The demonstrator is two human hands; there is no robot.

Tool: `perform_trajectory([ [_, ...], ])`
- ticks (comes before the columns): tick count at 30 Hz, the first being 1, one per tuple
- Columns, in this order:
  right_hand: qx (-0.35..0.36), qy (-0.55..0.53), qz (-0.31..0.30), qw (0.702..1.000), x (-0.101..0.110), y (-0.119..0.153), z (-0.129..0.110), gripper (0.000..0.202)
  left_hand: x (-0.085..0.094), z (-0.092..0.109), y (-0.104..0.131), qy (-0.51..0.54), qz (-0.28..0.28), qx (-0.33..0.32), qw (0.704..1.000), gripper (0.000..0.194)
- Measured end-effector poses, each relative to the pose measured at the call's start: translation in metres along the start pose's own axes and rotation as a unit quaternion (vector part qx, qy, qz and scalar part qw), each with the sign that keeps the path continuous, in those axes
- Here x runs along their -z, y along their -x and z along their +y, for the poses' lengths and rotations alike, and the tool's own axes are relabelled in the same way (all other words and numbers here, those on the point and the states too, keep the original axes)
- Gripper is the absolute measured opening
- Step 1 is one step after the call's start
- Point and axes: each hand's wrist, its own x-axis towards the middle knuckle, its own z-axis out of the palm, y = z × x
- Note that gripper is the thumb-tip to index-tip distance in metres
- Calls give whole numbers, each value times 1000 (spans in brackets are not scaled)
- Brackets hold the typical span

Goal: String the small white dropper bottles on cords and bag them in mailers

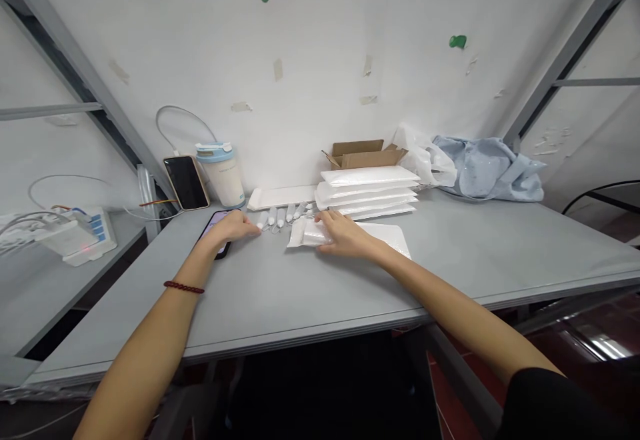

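Note:
My left hand (pixel 236 227) is at the left end of a row of small white tubes (pixel 281 217) with thin loops. Its fingers are pressed together at the leftmost small white tube (pixel 263 221). With fingers curled over it, my right hand (pixel 345 235) grips a small white packet (pixel 309 233) with a clear, shiny wrap, low over the table. A flat white padded envelope (pixel 393 235) lies partly beneath my right wrist. Behind that hand is a stack of white padded envelopes (pixel 370 190). A black phone (pixel 223 251) with a lit screen lies partly under my left hand.
A long white box (pixel 283 197) lies behind the tubes. At back left stand a propped phone (pixel 187 183) on a cable and a blue-lidded cup (pixel 223 177). An open cardboard box (pixel 367 157), white plastic bag (pixel 425 157) and pale blue cloth (pixel 485 167) line the wall.

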Motion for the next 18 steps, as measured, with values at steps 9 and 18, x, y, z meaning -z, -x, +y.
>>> perform_trajectory([
  [9, 1, 1, 2, 1000, 0, 0, 0, 47, 16, 27, 26, 112, -74, -53, 989, 23],
  [18, 1, -2, 2, 1000, -2, -1, 1, 48, 7, 21, 17, 235, -50, -114, 964, 34],
])
